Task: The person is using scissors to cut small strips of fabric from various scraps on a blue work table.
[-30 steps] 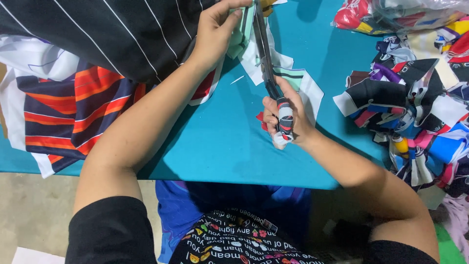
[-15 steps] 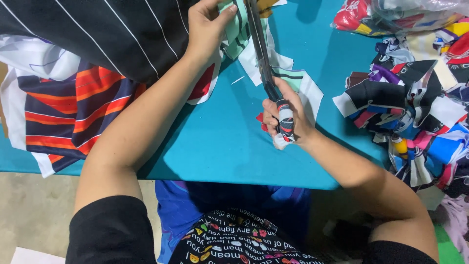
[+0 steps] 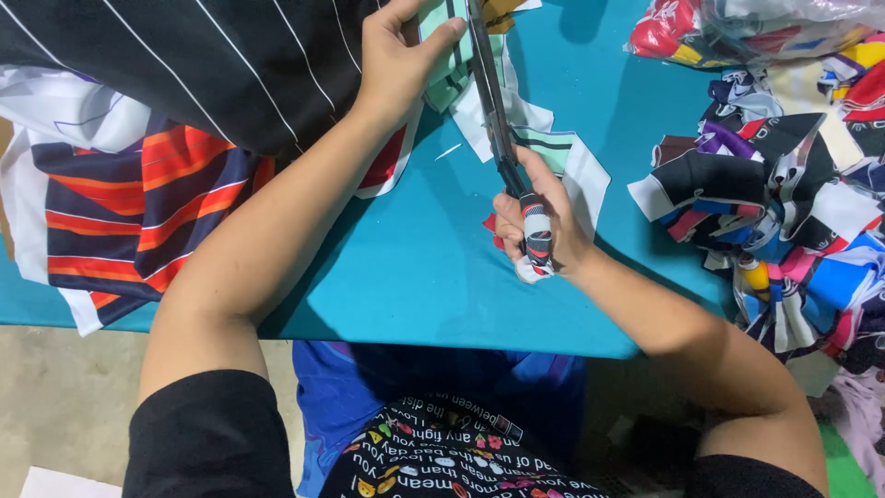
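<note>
My right hand point(image 3: 544, 217) grips the cloth-wrapped handles of long dark scissors point(image 3: 493, 111), whose blades point away from me across the teal table point(image 3: 415, 277). My left hand point(image 3: 398, 55) pinches a mint-green striped fabric piece point(image 3: 444, 69) right beside the blades, at the top of the view. More mint and white cut pieces point(image 3: 572, 161) lie under and beside the scissors. A red scrap shows below my left wrist.
A black fabric with thin white stripes point(image 3: 184, 65) covers the table's far left, with an orange, red and navy striped cloth point(image 3: 120, 221) below it. A heap of colourful cut fabric pieces point(image 3: 793, 212) fills the right side. A clear bag point(image 3: 737, 23) lies at top right.
My left hand has drawn the mint fabric nearer to the blades and lower in view. The scissors have shifted slightly left along the fabric; my right hand stays on the handles.
</note>
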